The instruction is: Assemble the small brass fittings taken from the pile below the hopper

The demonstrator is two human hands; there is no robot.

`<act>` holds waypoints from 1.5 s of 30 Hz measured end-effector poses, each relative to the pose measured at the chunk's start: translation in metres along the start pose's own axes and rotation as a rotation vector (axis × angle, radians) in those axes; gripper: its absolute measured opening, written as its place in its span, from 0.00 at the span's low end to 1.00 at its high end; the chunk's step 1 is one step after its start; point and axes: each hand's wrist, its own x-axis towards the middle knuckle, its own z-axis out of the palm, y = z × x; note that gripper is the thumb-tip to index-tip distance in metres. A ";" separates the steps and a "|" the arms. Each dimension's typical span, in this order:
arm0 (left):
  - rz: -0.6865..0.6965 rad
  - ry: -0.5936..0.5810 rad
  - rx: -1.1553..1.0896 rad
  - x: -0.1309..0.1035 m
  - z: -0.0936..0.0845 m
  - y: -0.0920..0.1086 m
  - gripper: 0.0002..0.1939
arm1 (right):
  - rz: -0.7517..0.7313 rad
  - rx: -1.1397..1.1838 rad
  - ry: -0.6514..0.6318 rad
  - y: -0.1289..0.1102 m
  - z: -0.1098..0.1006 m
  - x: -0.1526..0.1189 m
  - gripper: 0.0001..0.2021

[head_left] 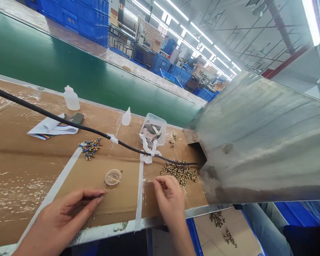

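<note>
Near the bench's front edge, my left hand (62, 217) pinches a small dark part (100, 195) between thumb and fingertips. My right hand (170, 199) is closed, thumb against index finger, just in front of a large pile of small brass-and-black parts (180, 172); whatever is between its fingertips is too small to make out. A small round clear dish (112, 177) with a thin stick in it stands on the cardboard between the hands, nearer the left one. Farther left lies a smaller pile of blue-and-brass parts (90, 148).
A black cable (77, 125) runs across the bench to a metal housing (256, 142) at right. Behind it stand two white bottles (72, 99) (126, 117) and a clear tub (154, 128). Beyond is a green conveyor (82, 71). Someone's jeans-clad leg (266, 227) shows at lower right.
</note>
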 end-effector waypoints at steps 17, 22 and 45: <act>0.037 -0.140 0.006 -0.009 0.004 0.023 0.09 | 0.041 -0.137 -0.303 0.019 -0.017 -0.002 0.05; 0.050 -0.137 -0.018 -0.007 0.002 0.033 0.08 | -0.025 -0.150 -0.398 0.015 -0.017 0.000 0.08; -0.018 -0.200 -0.180 -0.007 -0.003 0.039 0.08 | 0.650 1.132 -0.405 -0.025 0.046 -0.028 0.14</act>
